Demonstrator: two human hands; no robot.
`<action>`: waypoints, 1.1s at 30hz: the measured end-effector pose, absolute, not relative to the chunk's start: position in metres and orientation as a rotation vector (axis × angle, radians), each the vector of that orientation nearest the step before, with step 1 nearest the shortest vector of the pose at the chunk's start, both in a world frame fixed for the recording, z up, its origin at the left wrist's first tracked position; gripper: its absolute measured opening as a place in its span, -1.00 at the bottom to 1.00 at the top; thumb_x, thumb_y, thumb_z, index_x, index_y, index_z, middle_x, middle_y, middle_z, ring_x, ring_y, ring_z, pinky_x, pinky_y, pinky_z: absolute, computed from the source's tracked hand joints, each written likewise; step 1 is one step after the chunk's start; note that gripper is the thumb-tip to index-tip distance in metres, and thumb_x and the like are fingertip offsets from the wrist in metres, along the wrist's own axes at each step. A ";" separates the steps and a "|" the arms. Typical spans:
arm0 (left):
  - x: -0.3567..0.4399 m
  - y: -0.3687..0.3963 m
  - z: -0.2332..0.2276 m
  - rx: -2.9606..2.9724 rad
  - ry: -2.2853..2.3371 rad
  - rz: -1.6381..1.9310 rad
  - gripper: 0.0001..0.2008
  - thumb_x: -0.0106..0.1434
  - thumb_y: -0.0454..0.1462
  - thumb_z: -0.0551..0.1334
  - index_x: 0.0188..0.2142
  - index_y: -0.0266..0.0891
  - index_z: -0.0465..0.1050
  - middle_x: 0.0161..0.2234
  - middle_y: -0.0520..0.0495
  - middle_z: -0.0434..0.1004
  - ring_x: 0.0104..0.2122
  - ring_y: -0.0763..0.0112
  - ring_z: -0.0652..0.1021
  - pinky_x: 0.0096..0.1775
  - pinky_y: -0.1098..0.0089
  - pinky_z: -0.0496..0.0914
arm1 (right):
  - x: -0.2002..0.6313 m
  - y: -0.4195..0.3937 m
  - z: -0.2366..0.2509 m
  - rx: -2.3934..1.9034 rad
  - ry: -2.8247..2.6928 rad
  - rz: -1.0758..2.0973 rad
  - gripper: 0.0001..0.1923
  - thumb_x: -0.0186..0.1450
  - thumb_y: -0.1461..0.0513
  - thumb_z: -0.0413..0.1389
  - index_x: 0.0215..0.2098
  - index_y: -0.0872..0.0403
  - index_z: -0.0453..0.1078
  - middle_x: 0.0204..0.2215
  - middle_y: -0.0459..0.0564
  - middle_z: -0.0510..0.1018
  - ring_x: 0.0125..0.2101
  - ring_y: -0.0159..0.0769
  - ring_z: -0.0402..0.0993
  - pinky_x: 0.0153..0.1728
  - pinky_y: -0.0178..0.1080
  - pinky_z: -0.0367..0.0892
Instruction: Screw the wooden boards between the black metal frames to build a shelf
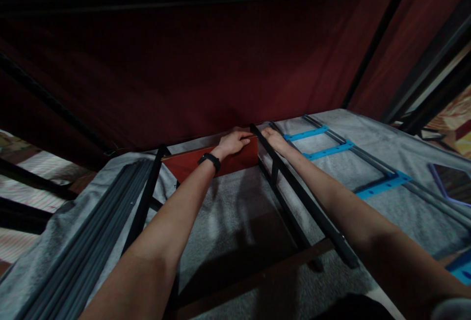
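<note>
My left hand [232, 144], with a black band on the wrist, grips the top edge of an orange-brown board [239, 160] close to its right end. The board stands on edge between two black metal side frames. On the outer side of the right black side frame [294, 185], my right hand [274, 141] is closed with curled fingers near the board's corner. Whatever it holds is too small or hidden to make out. The left black side frame [147, 195] meets the board's other end. A brown board [253, 280] crosses the frames at the near end.
A bundle of grey tubes [88, 241] lies at the left on a grey cloth [235, 202]. Grey tubes joined by blue connector strips [329, 150] lie at the right, with a dark flat panel [452, 182] beyond. A dark red fabric wall [206, 65] rises behind.
</note>
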State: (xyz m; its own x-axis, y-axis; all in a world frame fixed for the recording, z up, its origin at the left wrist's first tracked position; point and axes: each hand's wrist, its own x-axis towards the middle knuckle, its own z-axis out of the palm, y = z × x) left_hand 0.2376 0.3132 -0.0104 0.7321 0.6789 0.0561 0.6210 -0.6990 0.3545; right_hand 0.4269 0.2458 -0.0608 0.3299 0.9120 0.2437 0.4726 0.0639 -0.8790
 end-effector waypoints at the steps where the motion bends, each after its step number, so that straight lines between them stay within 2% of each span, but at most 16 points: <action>1: 0.238 0.314 -0.011 2.626 1.010 0.260 -0.57 0.37 -0.11 0.13 0.21 0.09 0.39 0.12 0.07 0.53 0.09 0.25 0.50 0.11 0.29 0.33 | 0.426 0.244 -0.061 -1.548 -1.280 0.551 -0.76 0.29 0.06 -0.02 -0.43 0.02 0.26 -0.49 -0.10 0.40 -0.37 -0.28 0.33 -0.29 -0.25 0.25; 6: 0.238 0.316 -0.012 2.621 0.995 0.265 -0.58 0.36 -0.10 0.13 0.19 0.08 0.41 0.13 0.06 0.52 0.09 0.22 0.50 0.09 0.27 0.35 | 0.424 0.242 -0.064 -1.429 -1.142 0.738 -0.84 0.20 0.12 0.06 -0.31 0.02 0.27 -0.51 -0.16 0.38 -0.48 -0.35 0.29 -0.42 -0.30 0.23; 11: 0.237 0.315 -0.011 2.620 0.977 0.288 -0.58 0.36 -0.10 0.14 0.19 0.10 0.40 0.14 0.07 0.51 0.11 0.22 0.49 0.09 0.28 0.35 | 0.425 0.246 -0.066 -1.494 -1.225 0.626 -0.87 0.24 0.11 0.02 -0.35 0.01 0.25 -0.50 -0.16 0.37 -0.47 -0.34 0.29 -0.41 -0.31 0.22; 15: 0.237 0.312 -0.009 2.623 0.985 0.282 -0.57 0.36 -0.11 0.14 0.20 0.08 0.40 0.15 0.06 0.50 0.10 0.22 0.49 0.08 0.28 0.35 | 0.426 0.245 -0.066 -1.543 -1.299 0.527 -0.78 0.28 0.05 -0.02 -0.42 0.00 0.23 -0.51 -0.14 0.37 -0.40 -0.31 0.30 -0.35 -0.30 0.22; 19: 0.237 0.310 -0.008 2.623 1.003 0.257 -0.57 0.36 -0.11 0.13 0.21 0.07 0.39 0.12 0.05 0.53 0.08 0.22 0.51 0.07 0.28 0.36 | 0.425 0.241 -0.066 -1.539 -1.323 0.560 -0.70 0.31 0.01 -0.06 -0.46 0.01 0.21 -0.52 -0.13 0.36 -0.42 -0.32 0.29 -0.35 -0.29 0.21; 25: 0.237 0.312 -0.008 2.636 0.983 0.259 -0.56 0.36 -0.13 0.13 0.21 0.05 0.39 0.13 0.05 0.52 0.08 0.23 0.51 0.06 0.29 0.37 | 0.424 0.243 -0.068 -1.499 -1.243 0.547 -0.77 0.26 0.03 -0.01 -0.41 0.00 0.23 -0.52 -0.17 0.35 -0.47 -0.35 0.26 -0.40 -0.31 0.20; 33: 0.237 0.312 -0.009 2.646 1.006 0.267 -0.57 0.36 -0.09 0.13 0.20 0.08 0.40 0.14 0.04 0.51 0.10 0.21 0.49 0.10 0.26 0.34 | 0.431 0.251 -0.073 -1.508 -1.291 0.591 -0.70 0.28 -0.02 -0.02 -0.46 -0.01 0.19 -0.56 -0.17 0.34 -0.46 -0.34 0.29 -0.43 -0.32 0.21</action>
State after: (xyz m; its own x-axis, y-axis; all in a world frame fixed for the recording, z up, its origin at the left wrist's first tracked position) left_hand 0.2375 0.3125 -0.0095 0.7380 0.6715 0.0667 0.6164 -0.7111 0.3382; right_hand 0.4312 0.2514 -0.0726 0.3045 0.9220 0.2391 0.4212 0.0948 -0.9020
